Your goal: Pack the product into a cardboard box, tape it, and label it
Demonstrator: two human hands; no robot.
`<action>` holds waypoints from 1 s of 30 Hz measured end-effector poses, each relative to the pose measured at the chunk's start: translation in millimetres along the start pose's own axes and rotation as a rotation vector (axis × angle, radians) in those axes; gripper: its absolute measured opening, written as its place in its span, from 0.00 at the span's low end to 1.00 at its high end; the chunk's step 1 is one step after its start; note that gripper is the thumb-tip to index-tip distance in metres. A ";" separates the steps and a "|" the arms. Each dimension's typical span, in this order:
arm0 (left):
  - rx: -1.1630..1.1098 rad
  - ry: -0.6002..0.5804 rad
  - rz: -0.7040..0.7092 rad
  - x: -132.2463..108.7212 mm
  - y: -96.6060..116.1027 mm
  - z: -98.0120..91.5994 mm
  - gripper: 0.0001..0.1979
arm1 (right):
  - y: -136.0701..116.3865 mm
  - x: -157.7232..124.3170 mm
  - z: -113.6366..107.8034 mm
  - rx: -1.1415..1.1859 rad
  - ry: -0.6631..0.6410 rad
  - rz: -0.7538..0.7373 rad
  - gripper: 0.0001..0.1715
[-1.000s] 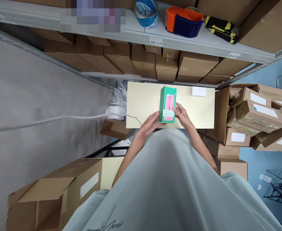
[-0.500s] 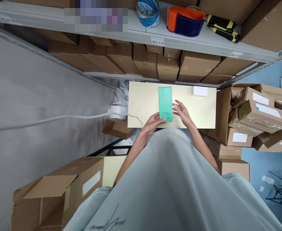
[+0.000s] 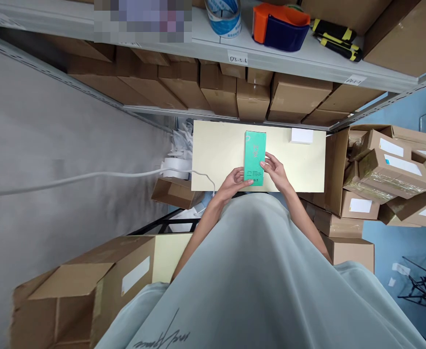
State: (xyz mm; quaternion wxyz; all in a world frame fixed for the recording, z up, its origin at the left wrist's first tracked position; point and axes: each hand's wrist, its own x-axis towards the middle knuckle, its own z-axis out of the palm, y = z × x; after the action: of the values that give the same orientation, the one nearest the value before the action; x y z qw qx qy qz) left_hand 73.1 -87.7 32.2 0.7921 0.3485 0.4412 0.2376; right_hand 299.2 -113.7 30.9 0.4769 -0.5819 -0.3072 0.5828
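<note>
Between my two hands is a green box (image 3: 254, 157) with small print near its lower end, held over the pale tabletop (image 3: 218, 145). My left hand (image 3: 234, 182) grips its lower left corner, thumb on the front face and the other fingers at the side and behind. On the right edge, my right hand (image 3: 274, 170) closes on the box with the thumb over the front. The fingertips behind the box are hidden. A small white box (image 3: 302, 136) lies at the back right of the tabletop.
Above is a shelf (image 3: 286, 60) bearing a blue-and-white tape roll (image 3: 224, 24), an orange and navy tape dispenser (image 3: 281, 30) and yellow-black cutters (image 3: 336, 41). Cartons (image 3: 395, 174) pile up at right. An open carton (image 3: 74, 300) stands lower left; a white cable (image 3: 89, 178) crosses the left.
The green box has shifted slightly right and tilted a little. My right hand, earlier beside it with fingers spread, now holds its right edge. My left hand keeps its grip.
</note>
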 end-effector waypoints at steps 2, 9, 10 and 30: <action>-0.080 -0.069 -0.036 -1.6 0.6 -3.9 0.36 | -1.8 -3.9 0.1 0.028 -0.008 0.031 0.49; -0.324 -0.303 -0.144 -9.5 0.8 -10.9 0.29 | -6.5 -15.6 7.4 0.117 -0.114 0.083 0.48; -0.335 -0.295 -0.141 -9.7 0.1 -10.6 0.28 | -5.9 -15.8 8.5 0.132 -0.120 0.086 0.48; -0.040 0.065 0.016 -7.9 -16.5 -15.5 0.39 | -2.0 -2.4 11.0 -0.025 -0.058 0.013 0.55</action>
State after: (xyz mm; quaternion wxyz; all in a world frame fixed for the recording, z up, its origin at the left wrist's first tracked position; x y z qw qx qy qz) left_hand 56.9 -98.4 18.2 0.7823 0.3283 0.4588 0.2639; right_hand 288.6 -113.0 35.2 0.4566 -0.5727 -0.3243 0.5986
